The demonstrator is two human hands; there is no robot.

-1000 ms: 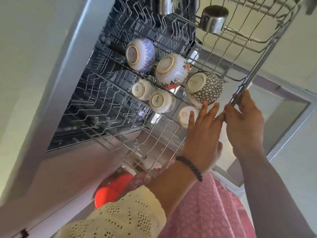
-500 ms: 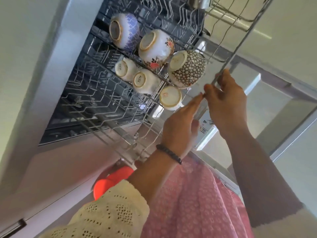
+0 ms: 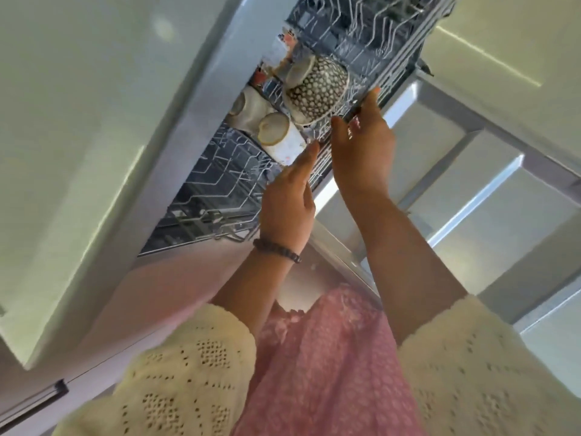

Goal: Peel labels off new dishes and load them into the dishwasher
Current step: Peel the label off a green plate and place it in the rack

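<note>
The wire rack (image 3: pixel 371 42) sits almost fully inside the dishwasher. On it lie a dark dotted bowl (image 3: pixel 317 86), a white cup with a gold rim (image 3: pixel 279 136) and another pale cup (image 3: pixel 248 108), all tipped on their sides. More bowls behind them are mostly hidden by the dishwasher's frame. My right hand (image 3: pixel 361 146) holds the rack's front rail just right of the dotted bowl, thumb below the rail and fingers above. My left hand (image 3: pixel 289 196), with a dark bracelet at the wrist, has straight fingers whose tips touch the rack's front edge by the gold-rimmed cup.
The open dishwasher door (image 3: pixel 478 190) lies to the right under my right forearm. A pale cabinet front (image 3: pixel 78 136) fills the left side, with a dark drawer handle (image 3: pixel 41 401) at the bottom left. My pink skirt and cream sleeves cover the lower view.
The rack has slid into the dishwasher with both hands on its front edge. The blue and floral bowls have gone out of sight behind the frame.
</note>
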